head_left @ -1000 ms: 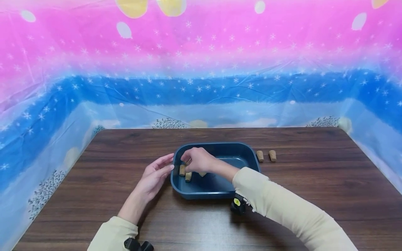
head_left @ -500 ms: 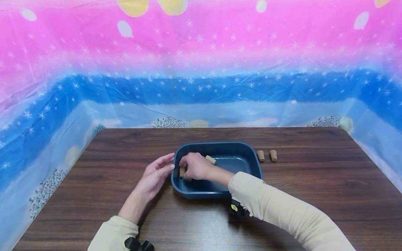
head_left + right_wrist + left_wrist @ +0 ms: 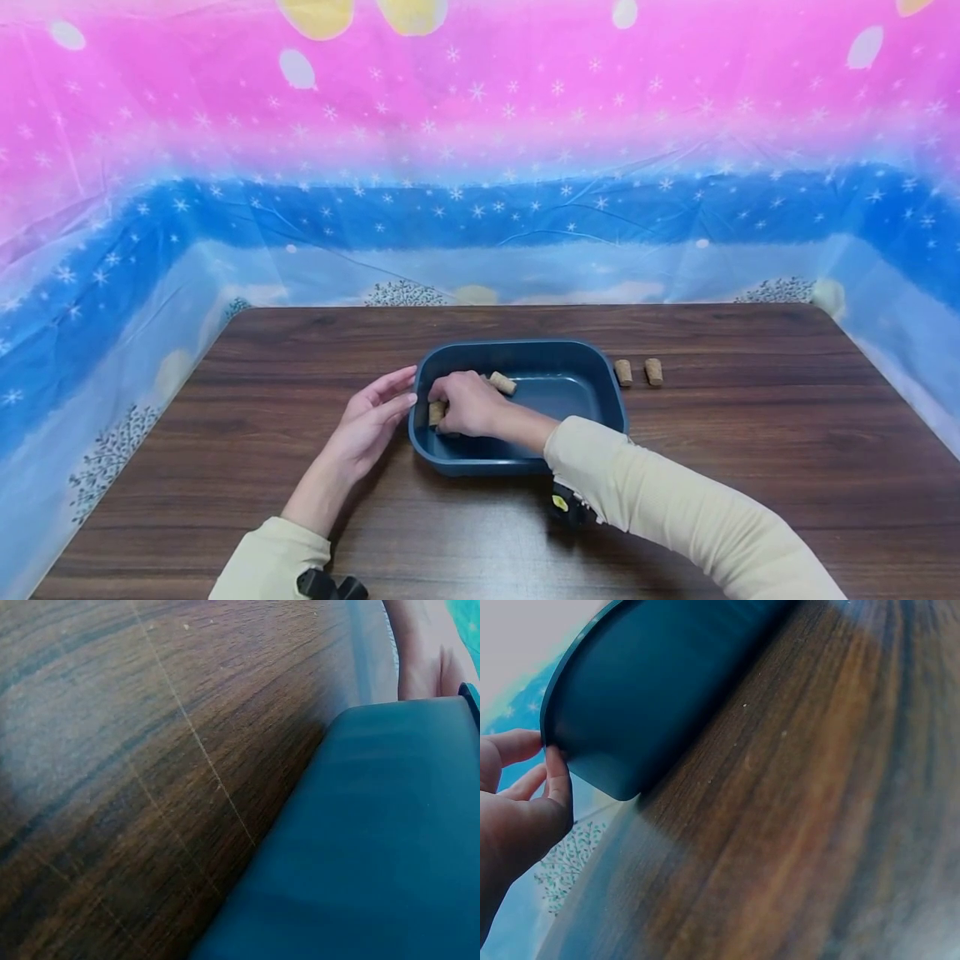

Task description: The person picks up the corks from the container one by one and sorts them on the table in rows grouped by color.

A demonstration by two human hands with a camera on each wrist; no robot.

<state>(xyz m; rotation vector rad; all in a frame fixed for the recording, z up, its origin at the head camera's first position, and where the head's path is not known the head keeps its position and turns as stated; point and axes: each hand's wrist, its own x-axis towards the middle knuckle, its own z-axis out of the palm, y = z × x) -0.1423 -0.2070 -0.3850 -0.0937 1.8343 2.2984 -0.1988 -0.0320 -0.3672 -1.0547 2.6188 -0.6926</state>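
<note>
In the head view a dark blue rectangular tub [image 3: 517,463] stands on the table. My left hand [image 3: 369,425] is at its left end, relaxed fingers touching the outside near the rim, as the left wrist view also shows. Inside the tub, my right hand [image 3: 471,406] bends down at the left end, its curled fingers and thumb around a cork [image 3: 437,414]. The fingertips are partly hidden. Another cork [image 3: 502,382] lies tilted behind that hand. Part of one more shows under the thumb. The right wrist view catches only the tub's outer wall [image 3: 360,847] and part of the left hand.
Two corks, a nearer one [image 3: 623,372] close against the tub's right side and a farther one [image 3: 654,372], stand on the brown wooden table [image 3: 750,433]. A patterned pink and blue cloth [image 3: 480,208] surrounds the table's back and sides.
My right hand has moved lower into the tub's left end, over the corks there. The tilted cork behind it has come into view. The left hand stays put.
</note>
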